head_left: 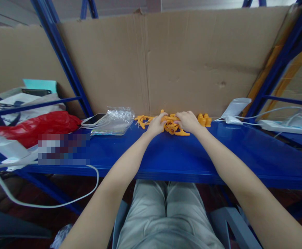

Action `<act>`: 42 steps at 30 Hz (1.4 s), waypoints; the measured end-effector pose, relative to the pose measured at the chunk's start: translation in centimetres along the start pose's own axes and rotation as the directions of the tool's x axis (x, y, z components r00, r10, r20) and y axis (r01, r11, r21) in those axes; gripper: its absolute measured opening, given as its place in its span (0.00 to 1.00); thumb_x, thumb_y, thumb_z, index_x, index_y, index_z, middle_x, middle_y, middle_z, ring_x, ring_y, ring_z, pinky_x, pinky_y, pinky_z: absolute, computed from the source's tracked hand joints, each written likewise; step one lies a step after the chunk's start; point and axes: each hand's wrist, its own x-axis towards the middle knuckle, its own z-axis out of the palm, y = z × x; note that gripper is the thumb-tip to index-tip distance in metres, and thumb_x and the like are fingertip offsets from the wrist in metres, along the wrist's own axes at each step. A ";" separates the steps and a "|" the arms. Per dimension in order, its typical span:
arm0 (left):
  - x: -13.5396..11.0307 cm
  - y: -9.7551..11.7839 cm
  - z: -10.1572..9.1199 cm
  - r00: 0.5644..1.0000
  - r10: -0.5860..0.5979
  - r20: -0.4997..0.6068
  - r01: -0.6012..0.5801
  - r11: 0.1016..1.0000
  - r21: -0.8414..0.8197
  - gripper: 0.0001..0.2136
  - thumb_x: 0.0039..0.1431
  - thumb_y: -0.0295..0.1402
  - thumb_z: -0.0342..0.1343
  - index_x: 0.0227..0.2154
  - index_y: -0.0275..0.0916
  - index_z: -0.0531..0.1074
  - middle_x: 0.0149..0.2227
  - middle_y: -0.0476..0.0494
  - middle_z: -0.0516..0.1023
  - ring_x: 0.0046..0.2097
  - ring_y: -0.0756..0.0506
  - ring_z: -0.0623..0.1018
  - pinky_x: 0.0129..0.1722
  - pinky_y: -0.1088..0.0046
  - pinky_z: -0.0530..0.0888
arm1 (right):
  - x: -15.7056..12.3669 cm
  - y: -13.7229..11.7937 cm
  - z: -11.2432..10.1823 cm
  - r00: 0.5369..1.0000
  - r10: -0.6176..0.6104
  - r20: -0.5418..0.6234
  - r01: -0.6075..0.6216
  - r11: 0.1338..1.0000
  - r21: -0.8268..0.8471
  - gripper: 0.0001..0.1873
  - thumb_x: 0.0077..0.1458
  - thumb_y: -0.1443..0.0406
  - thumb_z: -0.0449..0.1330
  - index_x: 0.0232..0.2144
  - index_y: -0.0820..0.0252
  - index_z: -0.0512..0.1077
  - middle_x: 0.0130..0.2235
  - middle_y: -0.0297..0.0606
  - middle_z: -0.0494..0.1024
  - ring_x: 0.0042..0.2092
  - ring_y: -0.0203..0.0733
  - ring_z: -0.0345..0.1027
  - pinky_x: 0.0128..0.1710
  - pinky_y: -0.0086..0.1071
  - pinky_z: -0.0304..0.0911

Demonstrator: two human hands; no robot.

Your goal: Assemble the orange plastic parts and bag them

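Note:
A heap of small orange plastic parts (pixel 172 127) lies at the back of the blue shelf (pixel 166 152), against the cardboard wall. My left hand (pixel 156 124) rests on the left side of the heap, fingers curled over some parts. My right hand (pixel 188 121) covers the right side, fingers bent down onto the pieces. More orange pieces (pixel 142 120) lie loose to the left, and two stubby orange parts (pixel 204 119) stand to the right. What each hand grips is hidden under the fingers.
A crumpled clear plastic bag (pixel 116 120) and a phone (pixel 95 119) lie left of the heap. A red bag (pixel 34 128) and papers are piled far left. A white pouch (pixel 235 108), cables and a power strip (pixel 285 126) sit at right. Cardboard (pixel 192 58) backs the shelf.

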 end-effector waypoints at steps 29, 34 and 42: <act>-0.5 0.8 0.1 0.994 0.107 -0.024 -0.106 0.993 0.061 0.13 0.62 0.22 0.51 0.47 0.39 0.73 0.51 0.39 0.80 0.53 0.43 0.78 0.59 0.61 0.70 | -0.2 0.2 1.4 0.999 -0.047 0.019 0.042 0.979 0.199 0.23 0.66 0.68 0.46 0.58 0.65 0.68 0.58 0.54 0.75 0.59 0.52 0.67 0.55 0.45 0.57; -0.7 1.0 -0.2 0.991 0.134 0.026 -0.136 0.983 0.124 0.15 0.62 0.22 0.50 0.49 0.40 0.73 0.50 0.41 0.80 0.53 0.42 0.78 0.58 0.58 0.72 | 0.0 0.9 1.9 0.997 -0.069 0.021 0.063 0.974 0.218 0.21 0.63 0.68 0.52 0.58 0.60 0.69 0.56 0.51 0.76 0.58 0.51 0.67 0.53 0.43 0.59; -0.7 1.0 -0.3 0.993 0.113 0.041 -0.117 0.983 0.144 0.17 0.63 0.22 0.50 0.51 0.42 0.73 0.50 0.40 0.80 0.54 0.41 0.77 0.58 0.58 0.72 | 0.0 1.1 1.6 0.995 -0.104 0.008 0.101 0.981 0.168 0.20 0.62 0.66 0.54 0.56 0.58 0.70 0.51 0.50 0.78 0.53 0.53 0.67 0.51 0.43 0.57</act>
